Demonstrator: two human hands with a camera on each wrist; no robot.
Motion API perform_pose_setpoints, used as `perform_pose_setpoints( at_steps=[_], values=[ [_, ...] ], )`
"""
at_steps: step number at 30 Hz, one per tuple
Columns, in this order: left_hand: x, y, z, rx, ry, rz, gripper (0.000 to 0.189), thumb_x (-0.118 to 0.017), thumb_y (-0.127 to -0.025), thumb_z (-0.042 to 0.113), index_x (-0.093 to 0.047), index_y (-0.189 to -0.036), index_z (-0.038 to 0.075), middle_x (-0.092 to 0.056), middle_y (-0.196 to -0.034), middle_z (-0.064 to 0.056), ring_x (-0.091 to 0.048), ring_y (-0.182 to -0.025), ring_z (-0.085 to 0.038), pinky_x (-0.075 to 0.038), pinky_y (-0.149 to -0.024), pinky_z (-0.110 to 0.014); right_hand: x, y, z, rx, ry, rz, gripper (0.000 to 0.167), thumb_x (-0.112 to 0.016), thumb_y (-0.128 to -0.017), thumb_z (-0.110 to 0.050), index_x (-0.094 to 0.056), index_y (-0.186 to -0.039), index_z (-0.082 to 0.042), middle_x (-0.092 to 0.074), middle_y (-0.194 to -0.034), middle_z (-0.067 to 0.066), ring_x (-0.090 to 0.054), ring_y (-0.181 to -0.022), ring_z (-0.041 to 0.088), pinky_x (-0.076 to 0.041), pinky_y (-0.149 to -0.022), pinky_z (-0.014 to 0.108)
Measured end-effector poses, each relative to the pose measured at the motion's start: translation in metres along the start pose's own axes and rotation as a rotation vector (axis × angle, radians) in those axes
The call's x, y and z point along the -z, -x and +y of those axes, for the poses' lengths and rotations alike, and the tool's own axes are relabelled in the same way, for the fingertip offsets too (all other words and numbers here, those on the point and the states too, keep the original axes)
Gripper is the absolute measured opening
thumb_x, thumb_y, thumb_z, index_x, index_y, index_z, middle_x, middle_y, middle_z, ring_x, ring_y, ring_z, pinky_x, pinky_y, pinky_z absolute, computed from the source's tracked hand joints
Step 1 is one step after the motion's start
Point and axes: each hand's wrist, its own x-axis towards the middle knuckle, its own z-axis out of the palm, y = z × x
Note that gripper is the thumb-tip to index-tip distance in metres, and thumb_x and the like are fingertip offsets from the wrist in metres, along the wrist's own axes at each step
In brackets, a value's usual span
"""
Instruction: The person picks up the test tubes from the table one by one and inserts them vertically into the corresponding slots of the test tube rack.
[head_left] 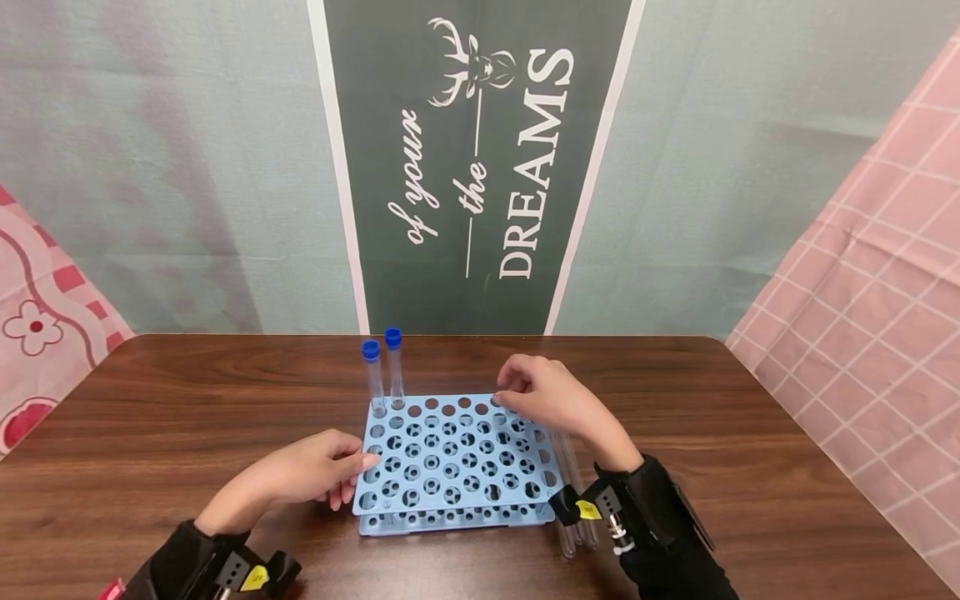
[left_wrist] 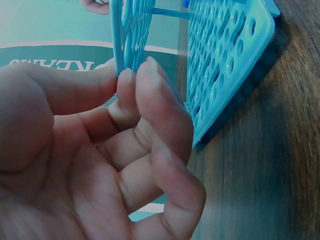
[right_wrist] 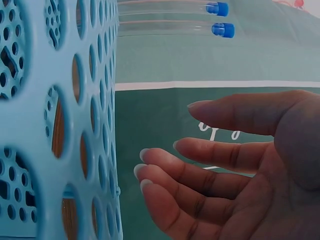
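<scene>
My left hand (head_left: 318, 471) pinches the left edge of the blue rack (head_left: 441, 454) between thumb and finger. The rack stands on the brown surface (head_left: 225, 400), between my two hands. My right hand (head_left: 547, 396) holds nothing; its fingers are loose and a bit bent, near the rack's far right corner. Two tubes with blue caps (head_left: 396, 375) stand up in holes at the far left corner. More clear tubes (head_left: 566, 540) lie just beside the rack's right side, nearer to me than my right hand.
</scene>
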Motion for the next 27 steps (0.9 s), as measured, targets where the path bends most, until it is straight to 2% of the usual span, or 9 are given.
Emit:
perform_pose_setpoints(
  at_steps=[8, 18, 27],
  values=[
    [0.000, 0.000, -0.001, -0.003, -0.002, 0.003, 0.033, -0.051, -0.094, 0.024, -0.051, -0.069, 0.003, -0.050, -0.057, 0.000, -0.047, -0.048, -0.012, -0.034, -0.043, -0.020, 0.003, 0.003, 0.005, 0.013, 0.021, 0.021, 0.009, -0.063, -0.083, -0.011, -0.059, -0.089, -0.005, -0.057, -0.072, -0.001, -0.051, -0.062, 0.012, -0.043, -0.057, 0.028],
    [-0.001, 0.000, -0.002, -0.009, -0.007, 0.003, 0.032, -0.050, -0.095, 0.021, -0.051, -0.069, 0.003, -0.050, -0.057, 0.000, -0.047, -0.048, -0.013, -0.034, -0.042, -0.020, 0.011, 0.008, 0.016, -0.051, -0.027, 0.012, 0.008, -0.060, -0.085, -0.009, -0.058, -0.090, -0.003, -0.055, -0.070, 0.002, -0.051, -0.057, 0.014, -0.045, -0.052, 0.029],
    [-0.001, 0.000, -0.001, -0.011, -0.010, 0.005, 0.032, -0.050, -0.095, 0.021, -0.051, -0.069, 0.003, -0.050, -0.057, 0.000, -0.047, -0.048, -0.013, -0.035, -0.042, -0.021, 0.014, 0.011, 0.024, -0.055, -0.007, 0.006, 0.005, -0.059, -0.085, -0.005, -0.057, -0.088, -0.002, -0.055, -0.068, 0.005, -0.051, -0.053, 0.013, -0.046, -0.051, 0.029]
  ],
)
